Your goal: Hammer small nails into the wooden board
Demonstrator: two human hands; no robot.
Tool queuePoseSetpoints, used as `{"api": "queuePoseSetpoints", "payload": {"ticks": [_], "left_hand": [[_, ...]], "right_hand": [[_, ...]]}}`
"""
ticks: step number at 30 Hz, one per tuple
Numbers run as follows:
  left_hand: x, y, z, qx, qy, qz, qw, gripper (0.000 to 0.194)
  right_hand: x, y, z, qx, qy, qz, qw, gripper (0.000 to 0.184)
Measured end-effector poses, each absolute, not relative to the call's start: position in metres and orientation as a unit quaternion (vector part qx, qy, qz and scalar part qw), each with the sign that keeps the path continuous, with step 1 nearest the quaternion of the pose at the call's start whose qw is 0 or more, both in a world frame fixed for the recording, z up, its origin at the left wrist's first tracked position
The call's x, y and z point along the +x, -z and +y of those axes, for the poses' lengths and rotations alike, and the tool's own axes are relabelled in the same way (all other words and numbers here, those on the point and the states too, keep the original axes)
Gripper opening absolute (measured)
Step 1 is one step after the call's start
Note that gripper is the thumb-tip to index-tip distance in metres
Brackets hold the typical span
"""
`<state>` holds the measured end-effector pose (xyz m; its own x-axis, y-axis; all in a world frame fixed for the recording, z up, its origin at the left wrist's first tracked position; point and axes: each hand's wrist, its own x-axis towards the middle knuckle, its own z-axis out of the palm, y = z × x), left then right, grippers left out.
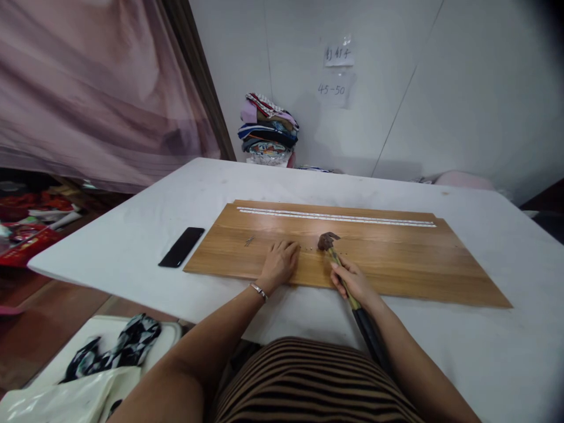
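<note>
My right hand (351, 279) is wrapped round the handle of a claw hammer (326, 241). The hammer's rusty head is over the middle of a wooden board (396, 252), and its dark grip end reaches back along my forearm. On the board to the left, my left hand (281, 261) has its fingers bent and drawn together, tips down. Whatever those fingertips pinch is too small or hidden to name. A row of small nail heads (311, 248) runs across the wood between my hands and beyond the hammer. Several loose nails (249, 240) lie left of my left hand.
Two white measuring strips (335, 217) lie along the board's far side. A black phone (181, 247) rests on the white table (132, 235), left of the board. Folded cloths (268, 129) are stacked by the wall. A white chair (88, 341) with fabric stands lower left.
</note>
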<state>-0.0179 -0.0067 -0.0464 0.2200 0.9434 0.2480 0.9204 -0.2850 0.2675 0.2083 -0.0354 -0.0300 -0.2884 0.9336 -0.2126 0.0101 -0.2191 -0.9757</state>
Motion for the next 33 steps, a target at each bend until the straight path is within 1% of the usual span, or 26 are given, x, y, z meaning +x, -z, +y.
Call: {"api": "queuePoseSetpoints", "payload": {"ticks": [27, 33], "left_hand": [[-0.0174, 0.0463, -0.0076, 0.779, -0.192, 0.595, 0.04, 0.026], [-0.0173, 0.0465, -0.0072, 0.781, -0.184, 0.595, 0.036, 0.027]], "right_hand": [[0.2087, 0.0272, -0.0368, -0.469, -0.625, -0.502, 0.371, 0.04], [0.2085, 0.0269, -0.0364, -0.471, -0.624, -0.503, 0.369, 0.043]]}}
